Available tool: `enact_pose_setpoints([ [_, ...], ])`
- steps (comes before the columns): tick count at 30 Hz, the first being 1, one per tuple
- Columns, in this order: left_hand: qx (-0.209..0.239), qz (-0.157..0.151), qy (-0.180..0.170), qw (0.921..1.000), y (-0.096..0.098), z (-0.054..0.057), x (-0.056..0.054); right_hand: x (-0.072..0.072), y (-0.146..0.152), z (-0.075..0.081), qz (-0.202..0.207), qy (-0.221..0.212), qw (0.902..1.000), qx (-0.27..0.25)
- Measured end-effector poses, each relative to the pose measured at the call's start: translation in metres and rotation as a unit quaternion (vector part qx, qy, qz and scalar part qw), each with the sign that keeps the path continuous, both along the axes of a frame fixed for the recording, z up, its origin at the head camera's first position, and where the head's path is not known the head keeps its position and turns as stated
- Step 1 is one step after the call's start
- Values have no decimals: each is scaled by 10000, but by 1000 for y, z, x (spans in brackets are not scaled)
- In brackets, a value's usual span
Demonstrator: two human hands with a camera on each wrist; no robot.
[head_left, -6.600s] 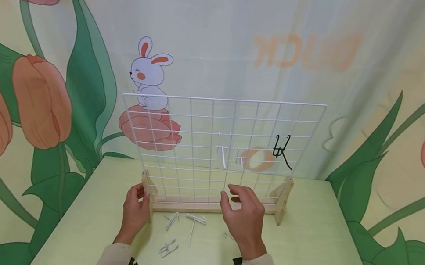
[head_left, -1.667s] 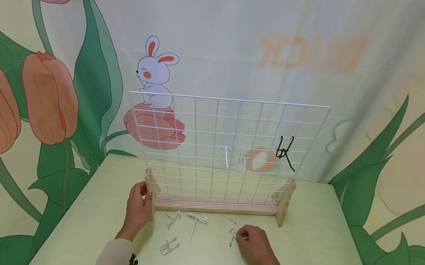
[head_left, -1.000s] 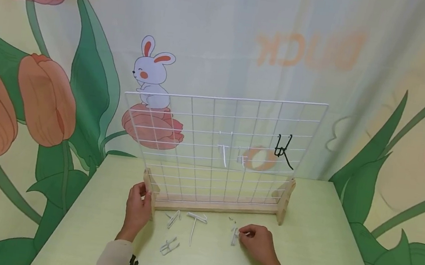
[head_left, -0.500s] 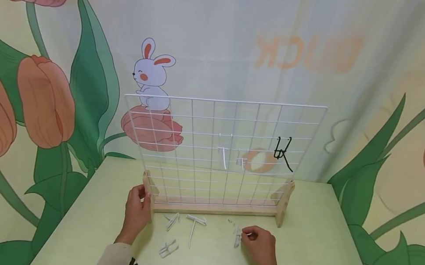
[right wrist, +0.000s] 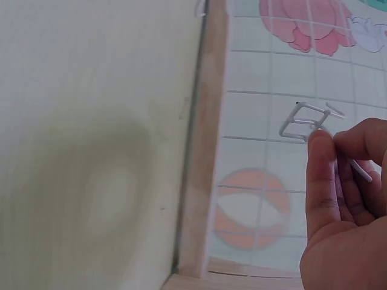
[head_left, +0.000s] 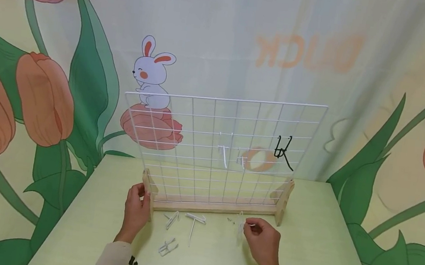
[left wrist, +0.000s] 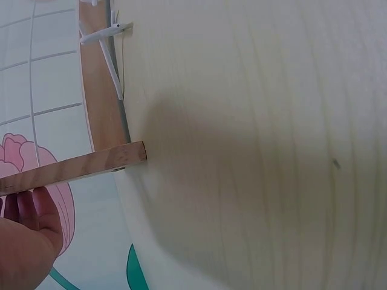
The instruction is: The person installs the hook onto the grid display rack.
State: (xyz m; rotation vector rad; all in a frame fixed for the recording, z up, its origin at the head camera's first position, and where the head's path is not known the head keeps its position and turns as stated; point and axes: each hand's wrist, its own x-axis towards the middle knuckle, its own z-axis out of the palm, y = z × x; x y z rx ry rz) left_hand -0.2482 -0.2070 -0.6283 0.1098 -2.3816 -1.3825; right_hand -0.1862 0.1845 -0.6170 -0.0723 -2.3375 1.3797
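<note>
White hook (right wrist: 291,119), blurred from above and partly finger-covered, pinched by the right hand (head_left: 263,245) over the desk (head_left: 312,259), nearer its right edge; left hand (head_left: 137,211) touching the wooden support (left wrist: 78,168), grip indeterminable.

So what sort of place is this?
Likely a staged tabletop recording spot: a pale table bearing a wire grid rack and loose white hooks, with a tulip-printed backdrop behind.
</note>
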Motion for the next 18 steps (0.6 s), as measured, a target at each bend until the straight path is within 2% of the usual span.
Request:
enact_pose_setpoints([
  [10, 22, -17, -55, 10000, -1, 2, 1, 7, -9, 34, -84, 1170, 9931, 1],
  [18, 26, -18, -88, 10000, 0, 3, 2, 12, -12, 55, -35, 1698, 9854, 127],
])
